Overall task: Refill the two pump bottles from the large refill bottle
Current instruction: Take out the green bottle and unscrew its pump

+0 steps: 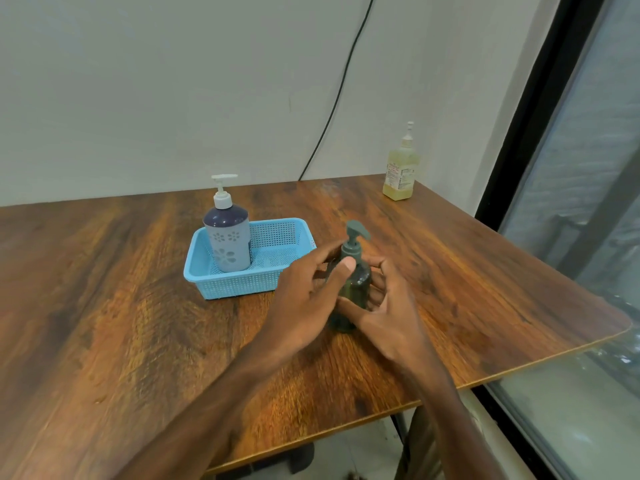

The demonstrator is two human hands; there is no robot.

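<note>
Fingers (375, 268) of the right hand (391, 317) curl round the green pump bottle (354, 285) from the right, while the left hand (304, 299) wraps it from the left — thumb on its shoulder. It stands upright on the wooden table (138, 323), just right of the blue basket (242, 285) holding the purple pump bottle (228, 244). The yellow refill bottle (400, 174) stands at the far right corner — well apart.

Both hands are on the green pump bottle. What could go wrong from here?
1. The green pump bottle stands free on the table, gripped by the left hand and right hand; twisting its pump off might tip it.
2. The yellow bottle sits at the table's far corner; a reach could knock it off.
</note>
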